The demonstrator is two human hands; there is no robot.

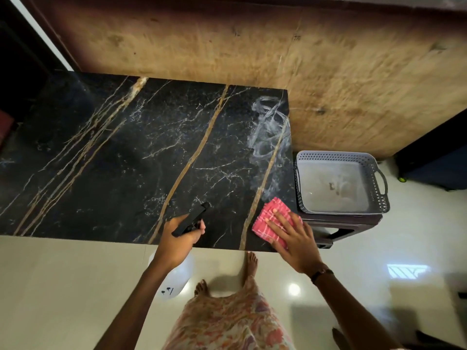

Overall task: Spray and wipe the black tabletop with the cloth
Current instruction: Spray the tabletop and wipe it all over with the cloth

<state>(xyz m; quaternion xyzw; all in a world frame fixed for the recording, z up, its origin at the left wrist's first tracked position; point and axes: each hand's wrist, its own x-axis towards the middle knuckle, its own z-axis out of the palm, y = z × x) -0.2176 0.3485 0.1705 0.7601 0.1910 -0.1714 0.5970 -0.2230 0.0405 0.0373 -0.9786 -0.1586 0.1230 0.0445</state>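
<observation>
The black tabletop (141,157) has gold and white veins and fills the left and middle of the head view. A pale wet smear (271,132) runs down its right side. My right hand (293,236) lies flat with straight fingers on a pink checked cloth (270,218), pressing it onto the table's near right corner. My left hand (183,236) grips the black trigger head of a spray bottle (192,218), nozzle pointing over the table. The bottle's white body (177,276) hangs below the table's front edge.
A grey perforated basket (341,183) sits on a dark stool (341,223) right beside the table's right end. A brown wall (252,46) stands behind the table. My bare feet (250,263) stand on glossy cream floor tiles (63,286) at the front edge.
</observation>
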